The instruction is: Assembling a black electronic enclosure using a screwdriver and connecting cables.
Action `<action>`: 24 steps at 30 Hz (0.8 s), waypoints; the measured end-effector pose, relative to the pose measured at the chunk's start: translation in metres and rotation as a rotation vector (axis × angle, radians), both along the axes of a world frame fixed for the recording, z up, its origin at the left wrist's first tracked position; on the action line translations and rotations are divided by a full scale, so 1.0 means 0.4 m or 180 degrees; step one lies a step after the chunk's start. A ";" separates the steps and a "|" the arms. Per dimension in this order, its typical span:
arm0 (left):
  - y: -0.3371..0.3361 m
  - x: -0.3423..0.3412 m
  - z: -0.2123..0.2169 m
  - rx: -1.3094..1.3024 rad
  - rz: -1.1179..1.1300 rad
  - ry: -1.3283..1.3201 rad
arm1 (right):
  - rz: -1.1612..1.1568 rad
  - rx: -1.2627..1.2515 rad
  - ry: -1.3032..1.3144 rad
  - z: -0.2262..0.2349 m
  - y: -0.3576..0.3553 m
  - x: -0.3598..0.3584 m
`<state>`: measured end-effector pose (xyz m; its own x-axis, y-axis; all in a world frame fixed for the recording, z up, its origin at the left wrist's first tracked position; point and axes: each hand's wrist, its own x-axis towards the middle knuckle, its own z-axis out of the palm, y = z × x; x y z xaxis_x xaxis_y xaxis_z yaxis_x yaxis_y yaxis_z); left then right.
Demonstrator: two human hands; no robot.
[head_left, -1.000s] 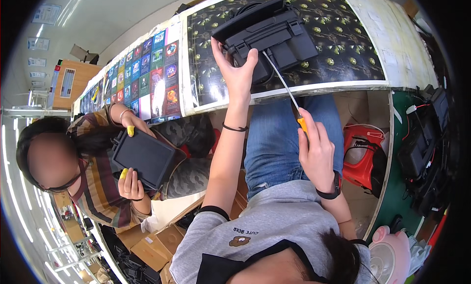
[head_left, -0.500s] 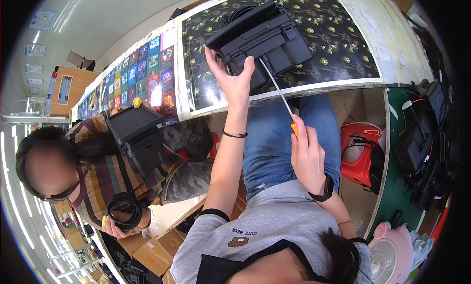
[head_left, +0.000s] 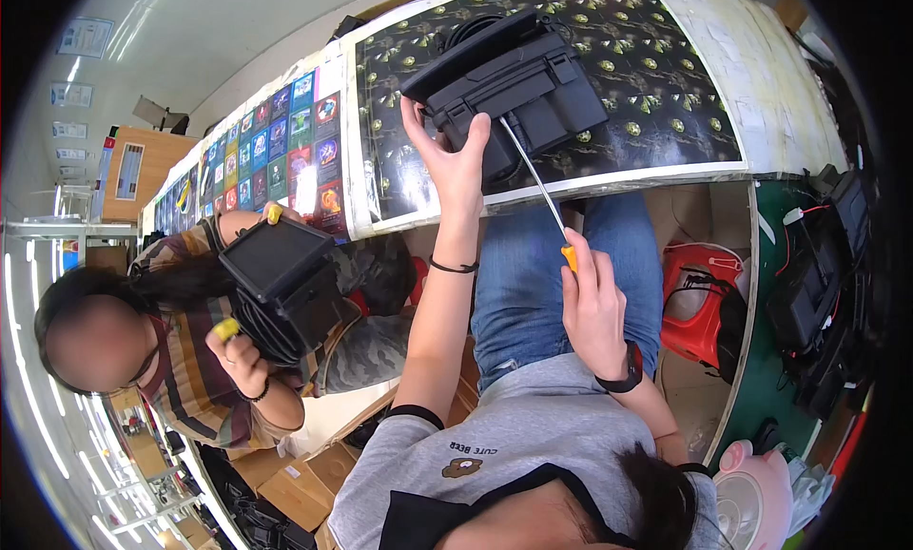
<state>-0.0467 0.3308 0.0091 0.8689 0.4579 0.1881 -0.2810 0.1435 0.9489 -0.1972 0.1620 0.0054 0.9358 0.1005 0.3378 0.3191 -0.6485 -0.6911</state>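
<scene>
A black plastic device housing (head_left: 542,98) with a hinged flap and a coiled black cable behind it rests on the dark patterned mat (head_left: 656,103). My left hand (head_left: 452,160) grips its near left side, thumb pressed on the front. In my right hand (head_left: 594,308) is a screwdriver (head_left: 542,184) with an orange handle, mostly hidden by my fingers. The long metal shaft slants up to the left, and its tip meets a recess in the housing's near side.
At my left, a co-worker holds a similar black device (head_left: 281,265) with a coiled cable. More black housings (head_left: 808,284) lie on the green surface at right. Beneath the table sits a red plastic stool (head_left: 699,298); a pink fan (head_left: 756,493) stands at lower right.
My hands, the screwdriver and the housing keep nearly the same pose. The co-worker's lower hand has brought the cable coil up against their device and let go of it.
</scene>
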 end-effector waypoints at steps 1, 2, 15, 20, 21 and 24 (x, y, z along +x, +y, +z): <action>-0.002 0.001 -0.001 0.0002 -0.0005 0.0010 | -0.0005 0.0002 0.0010 0.003 0.000 0.000; -0.003 0.002 -0.002 -0.0023 0.0021 0.0019 | -0.0056 -0.0206 -0.0023 0.006 0.001 0.000; -0.029 -0.012 0.006 -0.0173 0.0219 -0.0028 | -0.0055 -0.0345 0.0031 0.037 0.002 -0.004; -0.018 -0.005 -0.002 -0.0156 0.0162 -0.0108 | 0.0439 0.1744 0.1216 -0.019 -0.009 0.003; -0.007 -0.004 -0.004 -0.0202 0.0169 -0.0055 | 0.0836 0.3571 0.2656 -0.018 -0.010 0.003; 0.010 0.012 -0.020 -0.0435 0.0067 -0.0032 | 0.1535 0.4895 0.3278 -0.015 -0.025 0.029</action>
<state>-0.0419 0.3349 0.0010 0.8572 0.4980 0.1315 -0.2949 0.2652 0.9180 -0.1856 0.1521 -0.0006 0.7911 0.5738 -0.2118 -0.5901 0.6248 -0.5112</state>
